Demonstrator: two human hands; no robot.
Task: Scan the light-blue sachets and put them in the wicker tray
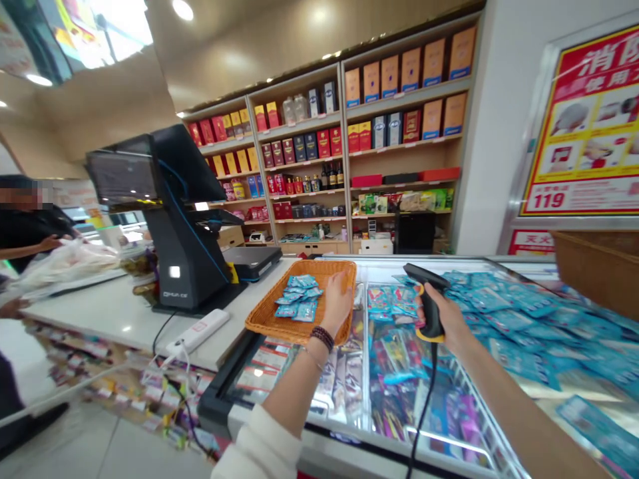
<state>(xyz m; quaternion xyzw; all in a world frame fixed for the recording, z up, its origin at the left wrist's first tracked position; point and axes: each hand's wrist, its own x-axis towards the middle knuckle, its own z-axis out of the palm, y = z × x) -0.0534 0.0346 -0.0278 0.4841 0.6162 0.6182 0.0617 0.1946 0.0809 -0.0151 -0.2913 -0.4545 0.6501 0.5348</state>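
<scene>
My left hand (339, 299), with beaded bracelets at the wrist, reaches over the right side of an orange woven basket (264, 301). Its fingertips are hard to make out, so whether it touches the basket or holds anything is unclear. Several small blue packets (299, 296) lie in the basket, left of this hand. My right hand (438, 313) is wrapped round the handle of a black and yellow barcode scanner (430, 276), whose cable hangs down over the freezer. Two or more blue packets (392, 303) lie on the glass between the basket and the scanner.
A glass-topped freezer (344, 436) stands in front of me, with a large pile of blue packets (529, 319) at right. At left are a checkout terminal (184, 219), a power strip (200, 330) and a counter (110, 313). Another person (34, 226) stands far left; shelves (309, 163) line the back.
</scene>
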